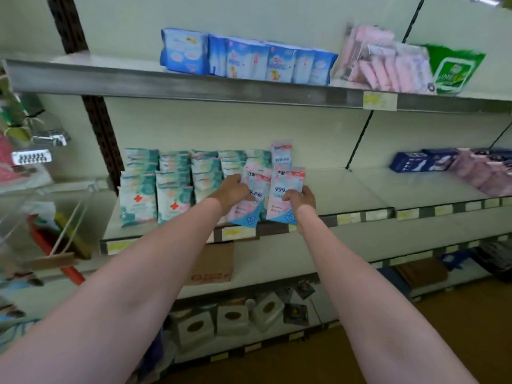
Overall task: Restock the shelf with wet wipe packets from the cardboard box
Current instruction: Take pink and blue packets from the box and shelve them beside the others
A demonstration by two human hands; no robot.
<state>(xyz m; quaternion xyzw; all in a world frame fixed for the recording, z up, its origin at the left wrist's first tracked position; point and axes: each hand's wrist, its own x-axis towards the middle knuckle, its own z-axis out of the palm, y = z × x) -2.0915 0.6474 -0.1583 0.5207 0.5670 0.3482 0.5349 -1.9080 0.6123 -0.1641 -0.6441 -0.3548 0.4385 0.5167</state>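
Each hand (231, 191) (300, 198) grips a wipe packet (288, 187)

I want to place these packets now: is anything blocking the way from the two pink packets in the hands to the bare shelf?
Nothing visible blocks it. The left packet and right packet hang at the middle shelf's front edge; one pink packet stands behind them, with bare shelf to the right.

The cardboard box (214, 263) in the lower middle is largely hidden behind the left forearm and the shelf edge. The left hand (231, 191) covers part of a pink wipe packet (250, 200). Items at the left edge (16, 173) are blurred and cut off. Price labels (379, 100) are too blurred to read.
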